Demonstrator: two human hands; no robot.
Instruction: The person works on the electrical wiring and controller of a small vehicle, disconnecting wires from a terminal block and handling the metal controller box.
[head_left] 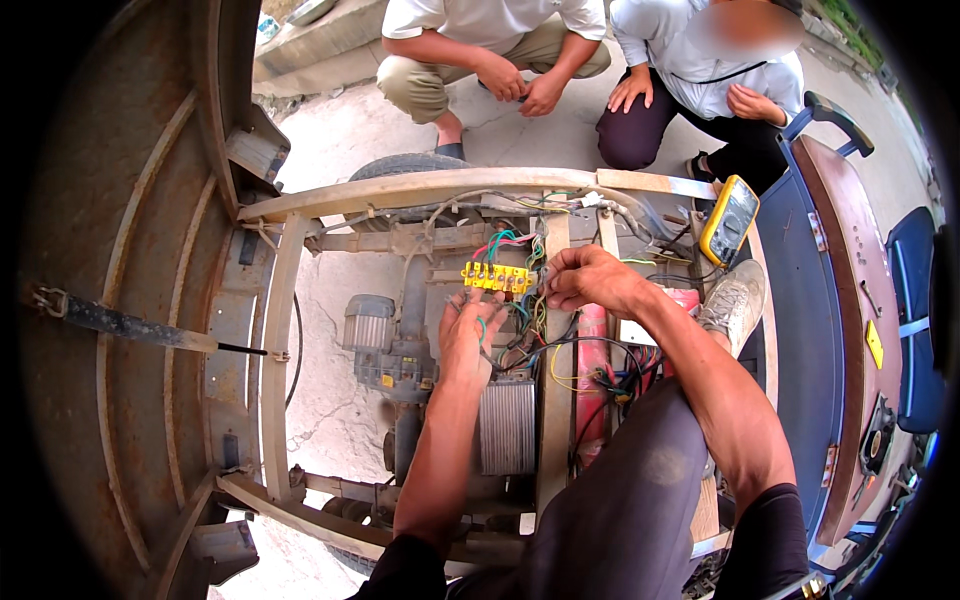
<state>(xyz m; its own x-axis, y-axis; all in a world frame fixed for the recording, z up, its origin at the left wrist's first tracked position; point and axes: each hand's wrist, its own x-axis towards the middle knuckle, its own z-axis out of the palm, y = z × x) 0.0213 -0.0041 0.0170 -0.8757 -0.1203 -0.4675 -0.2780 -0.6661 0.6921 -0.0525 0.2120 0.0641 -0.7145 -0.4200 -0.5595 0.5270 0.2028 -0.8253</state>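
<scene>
A yellow terminal block (497,277) with red, green and other wires sits mid-frame. My left hand (464,332) grips it from below, a green wire hanging by its fingers. My right hand (585,278) is just right of the block among loose wires, fingers curled and pinched; what they hold is hidden. Under my hands, inside the metal frame (400,188), are a finned motor (368,325), a finned metal box (508,430), red components (590,380) and a tangle of cables.
A yellow multimeter (730,220) rests at upper right beside my shoe (730,305). A rusty raised panel (150,300) fills the left. Two people (490,30) (700,90) squat beyond the frame. At right are a brown board (840,220) with tools and blue seats (910,330).
</scene>
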